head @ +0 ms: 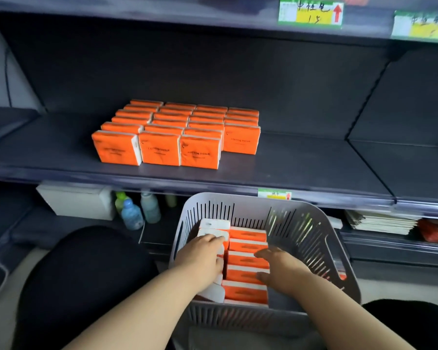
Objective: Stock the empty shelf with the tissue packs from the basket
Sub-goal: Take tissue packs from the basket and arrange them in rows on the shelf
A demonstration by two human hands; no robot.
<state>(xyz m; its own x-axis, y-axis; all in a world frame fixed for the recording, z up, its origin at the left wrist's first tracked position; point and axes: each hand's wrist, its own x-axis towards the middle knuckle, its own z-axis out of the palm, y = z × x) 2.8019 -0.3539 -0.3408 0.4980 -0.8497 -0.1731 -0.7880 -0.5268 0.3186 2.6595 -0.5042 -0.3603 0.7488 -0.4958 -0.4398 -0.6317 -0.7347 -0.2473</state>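
Up and to the left of the gray slotted basket (pixel 314 223), on the dark shelf (pixel 301 157), the stocked block of orange tissue packs (pixel 177 132) stands on edge in four tidy columns, the rightmost one a pack short at the front. Inside the basket's left half, my left hand (pixel 208 258) lies over the white-faced packs (pixel 214 227) with its fingers draped across the top one. The thumb is hidden, so I cannot tell whether that grip has closed on anything. In the basket's middle, my right hand (pixel 281 271) has forefinger and thumb curled around a couple of the orange packs (pixel 248 291) from the upright column, a grip that pinches them from both ends. Judging from this, the job is roughly half done, with plenty of bare shelf up and to the right of the basket. The risk I see is in lifting several at once: the wrappers look slick and the packs are soft. A squeeze from the ends could let a middle one slide out and drop back, or tip its neighbours. The basket's far rim sits just under the shelf lip, so a hurried lift could clip that edge. A careless placement could also topple the free-standing front row.
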